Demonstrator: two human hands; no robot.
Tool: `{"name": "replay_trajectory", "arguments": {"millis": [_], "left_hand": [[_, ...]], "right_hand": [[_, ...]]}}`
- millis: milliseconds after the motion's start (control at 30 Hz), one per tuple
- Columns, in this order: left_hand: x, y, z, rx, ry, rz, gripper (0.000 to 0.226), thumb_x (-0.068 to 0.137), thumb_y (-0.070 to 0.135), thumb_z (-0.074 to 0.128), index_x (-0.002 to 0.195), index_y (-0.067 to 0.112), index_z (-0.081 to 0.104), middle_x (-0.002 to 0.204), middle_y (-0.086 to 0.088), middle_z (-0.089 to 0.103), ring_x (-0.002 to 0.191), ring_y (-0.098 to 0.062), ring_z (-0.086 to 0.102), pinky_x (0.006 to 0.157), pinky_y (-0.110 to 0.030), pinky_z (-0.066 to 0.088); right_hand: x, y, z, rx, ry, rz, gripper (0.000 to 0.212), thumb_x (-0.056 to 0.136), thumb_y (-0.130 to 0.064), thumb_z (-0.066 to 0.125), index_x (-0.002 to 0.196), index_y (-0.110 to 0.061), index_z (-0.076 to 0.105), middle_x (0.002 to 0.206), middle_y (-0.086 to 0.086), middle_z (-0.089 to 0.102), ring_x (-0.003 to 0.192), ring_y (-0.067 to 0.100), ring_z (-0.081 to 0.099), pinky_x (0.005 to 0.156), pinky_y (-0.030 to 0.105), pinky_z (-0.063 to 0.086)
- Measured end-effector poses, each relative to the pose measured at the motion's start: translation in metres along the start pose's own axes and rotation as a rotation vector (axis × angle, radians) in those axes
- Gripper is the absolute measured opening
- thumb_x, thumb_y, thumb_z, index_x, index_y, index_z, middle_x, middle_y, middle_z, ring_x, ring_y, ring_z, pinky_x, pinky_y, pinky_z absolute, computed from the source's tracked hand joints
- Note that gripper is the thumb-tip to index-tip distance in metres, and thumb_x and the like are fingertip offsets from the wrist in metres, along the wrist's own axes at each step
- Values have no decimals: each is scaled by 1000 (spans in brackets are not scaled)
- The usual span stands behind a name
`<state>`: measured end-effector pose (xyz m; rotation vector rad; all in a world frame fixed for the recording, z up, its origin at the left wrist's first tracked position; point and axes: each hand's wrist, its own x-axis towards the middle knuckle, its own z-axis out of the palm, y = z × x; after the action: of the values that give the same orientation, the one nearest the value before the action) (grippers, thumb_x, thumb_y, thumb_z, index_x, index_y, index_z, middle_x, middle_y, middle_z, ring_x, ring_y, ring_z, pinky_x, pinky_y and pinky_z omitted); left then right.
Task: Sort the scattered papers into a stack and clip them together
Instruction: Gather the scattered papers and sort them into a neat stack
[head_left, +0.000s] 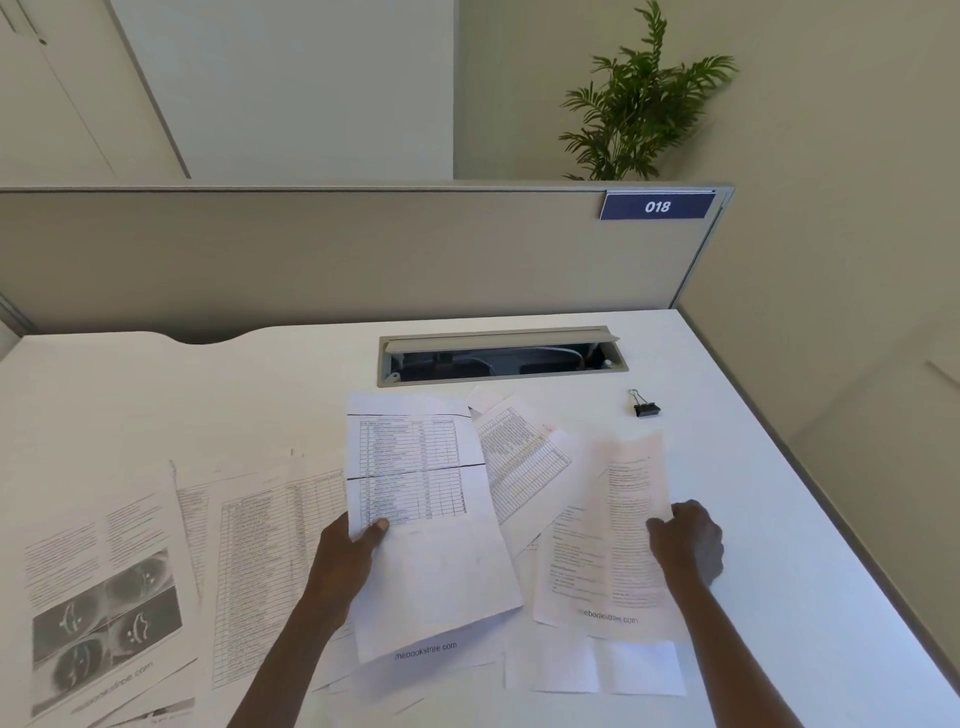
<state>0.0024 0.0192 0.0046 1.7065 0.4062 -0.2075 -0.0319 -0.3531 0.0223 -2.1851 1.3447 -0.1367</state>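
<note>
A white desk (727, 519) backed by a grey divider (311, 249), with a potted plant (641, 98) behind. Papers (249, 561) lie scattered across it. The left hand (345, 553) pinches a table sheet (421, 519); the right hand (688, 543) grips a text page (610, 540). A black clip (645, 405) lies apart, near the cable slot (501, 355).

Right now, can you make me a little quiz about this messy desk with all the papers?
1. True or false: the binder clip is already clamped on the papers.
2. Which hand holds the table sheet with the grid of rows: A) left hand, B) right hand, C) neither?
3. Fill in: the blue sign on the divider reads ___.

Key:
1. False. It lies alone on the desk, beyond the right hand.
2. A. The thumb presses on its left edge.
3. 018.
</note>
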Motion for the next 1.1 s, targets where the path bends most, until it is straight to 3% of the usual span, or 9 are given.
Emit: {"name": "replay_trajectory", "arguments": {"millis": [100, 233, 533, 633, 733, 867, 1000, 1100], "left_hand": [[-2, 5, 4, 42, 0, 23, 17, 96, 15, 58, 112, 20, 65, 97, 2, 70, 89, -19, 66, 73, -33, 52], [-4, 14, 10, 53, -3, 39, 15, 98, 13, 55, 109, 20, 64, 95, 1, 69, 83, -17, 64, 66, -27, 48], [-10, 32, 21, -10, -62, 20, 26, 97, 14, 56, 121, 19, 65, 108, -2, 72, 100, -27, 67, 90, -47, 54], [-13, 39, 25, -95, -99, -27, 25, 97, 14, 58, 120, 20, 65, 109, -3, 72, 99, -26, 68, 84, -44, 57], [-18, 48, 30, -205, -155, -82, 21, 96, 12, 59, 114, 16, 68, 105, -6, 74, 92, -23, 70, 64, -32, 58], [-31, 60, 31, -327, -333, -75, 25, 94, 7, 58, 116, 7, 70, 111, -15, 74, 101, -29, 72, 83, -41, 59], [-39, 64, 28, -410, -373, -139, 25, 95, 3, 50, 106, 6, 72, 100, -18, 76, 84, -28, 76, 60, -35, 60], [-34, 57, 24, -488, -367, -213, 25, 96, 10, 52, 110, 5, 72, 106, -21, 74, 86, -31, 75, 64, -40, 60]], "right_hand": [[-5, -10, -25, 28, 14, -111, 11, 80, -15, 65, 91, -14, 68, 97, 17, 70, 92, 38, 63, 75, 38, 49], [-20, -35, -65, 38, 67, -276, 7, 83, -16, 66, 89, -13, 66, 94, 15, 71, 87, 36, 63, 70, 33, 42], [-79, -99, -154, 162, 204, -623, 14, 85, -19, 71, 97, -12, 70, 95, 7, 76, 85, 32, 68, 71, 29, 41], [-87, -111, -155, 325, 63, -599, 14, 82, -21, 74, 94, -14, 71, 84, -1, 71, 78, 24, 67, 73, 30, 48], [-82, -112, -125, 424, -100, -514, 13, 77, -21, 78, 86, -13, 73, 82, -1, 75, 77, 22, 71, 72, 32, 54], [-76, -101, -67, 499, -323, -381, 13, 75, -24, 78, 75, -13, 72, 74, -1, 76, 74, 23, 73, 76, 44, 60], [-80, -92, -37, 508, -506, -331, 9, 85, -18, 73, 82, -10, 70, 82, 2, 77, 80, 26, 74, 77, 43, 60], [-83, -87, -22, 510, -542, -333, 5, 85, -14, 72, 87, -9, 69, 82, 3, 77, 78, 25, 74, 79, 46, 60]]}}
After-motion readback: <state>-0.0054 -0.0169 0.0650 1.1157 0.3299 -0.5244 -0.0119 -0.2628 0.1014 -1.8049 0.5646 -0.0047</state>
